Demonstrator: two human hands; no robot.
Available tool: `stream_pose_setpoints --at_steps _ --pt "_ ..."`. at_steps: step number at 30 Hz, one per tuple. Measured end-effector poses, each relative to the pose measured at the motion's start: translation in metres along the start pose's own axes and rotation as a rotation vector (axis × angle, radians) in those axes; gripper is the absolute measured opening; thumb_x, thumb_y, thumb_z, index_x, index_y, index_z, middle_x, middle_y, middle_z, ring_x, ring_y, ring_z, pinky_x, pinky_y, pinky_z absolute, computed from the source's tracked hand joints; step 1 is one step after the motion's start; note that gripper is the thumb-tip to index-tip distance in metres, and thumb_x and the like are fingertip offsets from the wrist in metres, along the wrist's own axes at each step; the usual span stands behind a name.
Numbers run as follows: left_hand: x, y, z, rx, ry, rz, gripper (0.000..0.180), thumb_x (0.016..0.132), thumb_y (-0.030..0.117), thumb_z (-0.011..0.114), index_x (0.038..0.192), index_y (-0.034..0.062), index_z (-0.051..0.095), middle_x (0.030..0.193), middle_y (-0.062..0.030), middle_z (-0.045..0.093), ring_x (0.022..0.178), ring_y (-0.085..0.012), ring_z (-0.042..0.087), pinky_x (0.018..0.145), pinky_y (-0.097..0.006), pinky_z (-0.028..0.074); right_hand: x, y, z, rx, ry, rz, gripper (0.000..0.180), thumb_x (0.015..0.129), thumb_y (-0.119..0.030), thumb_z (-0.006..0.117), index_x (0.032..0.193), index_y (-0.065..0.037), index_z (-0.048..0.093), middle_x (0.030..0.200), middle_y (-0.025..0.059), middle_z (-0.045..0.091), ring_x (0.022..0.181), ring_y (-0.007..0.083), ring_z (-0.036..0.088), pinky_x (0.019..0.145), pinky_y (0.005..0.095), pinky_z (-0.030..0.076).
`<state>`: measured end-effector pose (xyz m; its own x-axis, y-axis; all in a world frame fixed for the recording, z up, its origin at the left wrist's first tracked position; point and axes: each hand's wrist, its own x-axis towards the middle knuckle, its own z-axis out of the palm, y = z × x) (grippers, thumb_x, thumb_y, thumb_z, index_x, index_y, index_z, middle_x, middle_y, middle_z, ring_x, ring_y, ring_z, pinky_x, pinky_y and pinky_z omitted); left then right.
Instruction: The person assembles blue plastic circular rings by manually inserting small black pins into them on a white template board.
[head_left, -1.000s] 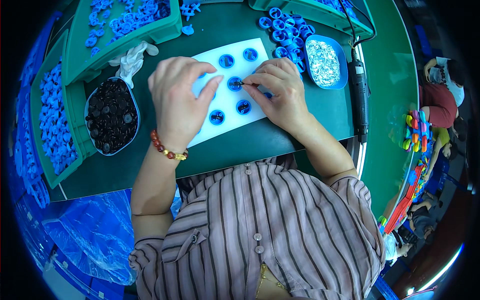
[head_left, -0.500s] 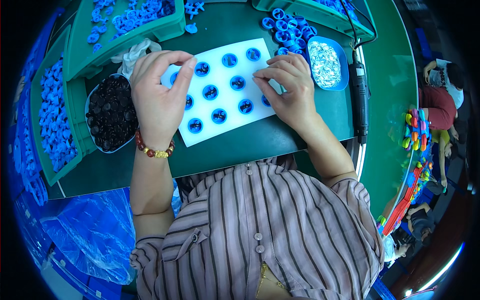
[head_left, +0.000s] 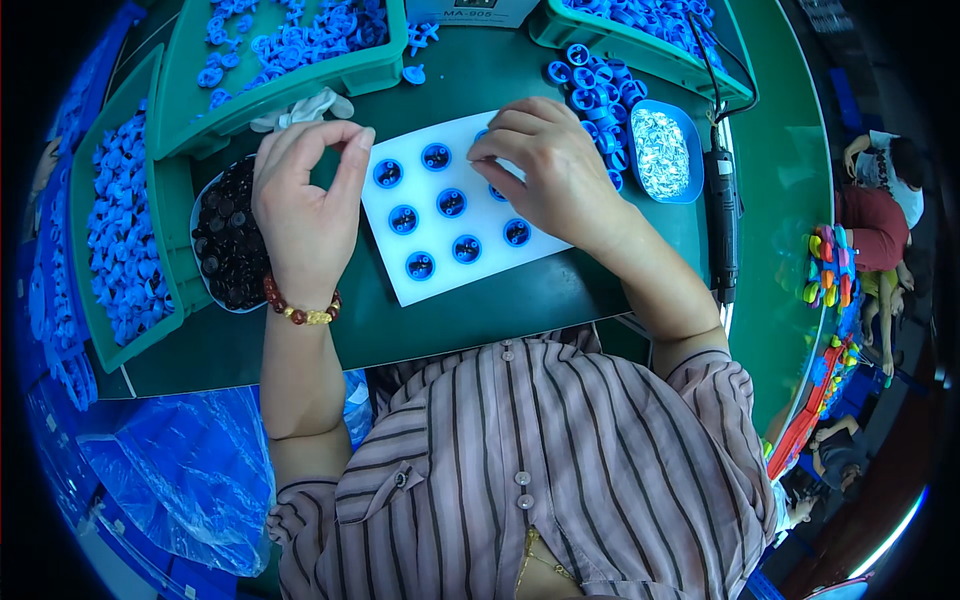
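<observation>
A white board (head_left: 440,285) lies tilted on the green table, with rows of blue round cups (head_left: 452,203) set in it; each shows dark parts inside. Over the board's upper right part hovers my right hand (head_left: 550,170), its thumb and fingertips drawn together and hiding some cups. Just off the board's left edge is my left hand (head_left: 305,205), thumb and forefinger pinched. Whatever either pinch holds is too small to make out. Beside my left wrist, a tray of black round caps (head_left: 228,235) is partly covered by that hand.
Green bins (head_left: 375,70) of blue plastic parts stand at left and far side. Loose blue rings (head_left: 600,95) lie near a blue dish (head_left: 693,190) of small shiny pieces. A black corded electric screwdriver (head_left: 722,220) is at right. Crumpled white gloves (head_left: 310,108) lie behind my left hand.
My right hand has moved left, further over the board. My left hand has drawn off the board's left edge, still pinched. The whole view has shifted slightly.
</observation>
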<state>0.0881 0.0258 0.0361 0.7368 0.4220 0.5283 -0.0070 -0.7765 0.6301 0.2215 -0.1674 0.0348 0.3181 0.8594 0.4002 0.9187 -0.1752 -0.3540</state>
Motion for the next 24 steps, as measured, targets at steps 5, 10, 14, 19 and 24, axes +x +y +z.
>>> stream_pose_setpoints --at_steps 5,10,14,19,24 --pt "0.002 0.001 -0.005 -0.032 0.032 -0.035 0.010 0.082 0.011 0.075 0.085 0.0037 0.069 0.085 -0.0065 0.068 0.084 -0.0251 0.061 0.078 -0.035 0.047 -0.018 -0.009 0.002 0.068 -0.016 0.082 0.011 0.072 -0.010 0.076 0.081 -0.008 0.070 0.082 0.0053 0.065 0.092 0.0261 0.061 0.086 0.0394 0.046" --pt "0.003 -0.001 -0.006 -0.012 0.049 -0.079 0.011 0.082 0.013 0.076 0.086 0.0043 0.070 0.084 -0.0055 0.069 0.084 -0.0234 0.061 0.078 -0.034 0.047 -0.026 -0.002 -0.016 -0.011 0.065 0.094 0.015 0.068 -0.005 0.076 0.081 -0.008 0.070 0.084 0.0068 0.066 0.090 0.0264 0.062 0.082 0.0393 0.048" --pt "0.002 -0.002 -0.009 0.007 0.054 -0.076 0.012 0.081 0.013 0.076 0.086 0.0042 0.070 0.084 -0.0052 0.069 0.083 -0.0227 0.061 0.078 -0.033 0.047 -0.046 0.018 -0.033 -0.066 0.118 0.233 0.012 0.070 -0.003 0.076 0.080 -0.005 0.070 0.083 0.0087 0.067 0.085 0.0282 0.063 0.077 0.0380 0.050" --pt "0.005 -0.026 -0.025 0.215 -0.102 -0.301 0.013 0.085 0.019 0.071 0.089 0.0070 0.071 0.081 -0.0059 0.069 0.082 -0.0222 0.063 0.074 -0.034 0.049 -0.084 0.056 -0.060 -0.244 0.284 0.398 0.009 0.076 -0.003 0.074 0.083 -0.005 0.070 0.085 0.0099 0.069 0.083 0.0293 0.066 0.074 0.0372 0.051" --pt "0.011 -0.040 -0.050 0.526 -0.459 -0.334 0.020 0.089 0.017 0.066 0.105 0.0049 0.067 0.082 -0.0060 0.066 0.071 -0.0188 0.062 0.066 -0.032 0.048 -0.111 0.087 -0.073 -0.393 0.172 0.664 0.012 0.083 -0.012 0.071 0.092 -0.006 0.072 0.087 0.0103 0.070 0.082 0.0265 0.068 0.072 0.0360 0.052"
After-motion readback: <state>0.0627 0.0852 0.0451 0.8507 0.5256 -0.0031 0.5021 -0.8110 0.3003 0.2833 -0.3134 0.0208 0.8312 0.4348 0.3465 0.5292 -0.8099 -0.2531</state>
